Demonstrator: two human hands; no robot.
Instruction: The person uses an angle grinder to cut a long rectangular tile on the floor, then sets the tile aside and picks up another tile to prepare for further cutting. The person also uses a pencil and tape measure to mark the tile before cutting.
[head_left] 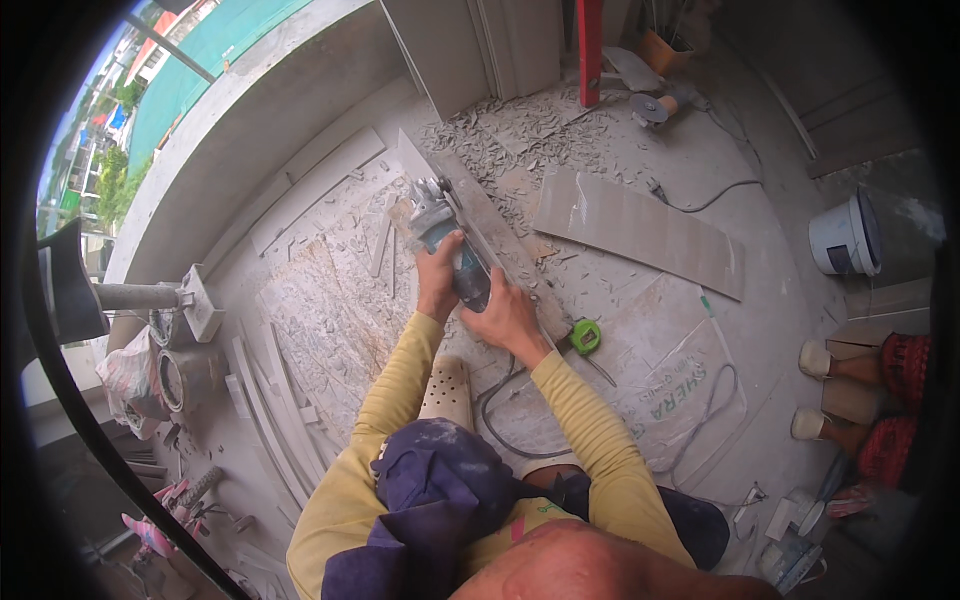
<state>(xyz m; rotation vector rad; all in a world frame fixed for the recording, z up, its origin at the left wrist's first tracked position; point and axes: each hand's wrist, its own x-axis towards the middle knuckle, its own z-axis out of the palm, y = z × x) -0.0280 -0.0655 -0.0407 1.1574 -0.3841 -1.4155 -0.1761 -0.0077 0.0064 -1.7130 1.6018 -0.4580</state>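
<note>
An angle grinder (463, 262), dusty with a teal body and a metal head, lies between my two hands. My left hand (438, 272) wraps its body from the left, thumb along the top. Closed round its rear end is my right hand (507, 318); some of those fingers are hidden under the tool. Against the grinder's right side runs a narrow grey board (415, 158), seemingly on edge. The grinder's head reaches this board, but the disc is hard to make out. A green tape measure (585, 336) rests on the floor just right of my right wrist.
A wide grey plank (640, 232) lies to the right. Grey offcuts (520, 135) litter the far floor, near another grinder (652, 110) and a red post (590, 60). A white bucket (846, 236) and another person's feet (812, 392) are at right. Long strips (268, 410) lie left.
</note>
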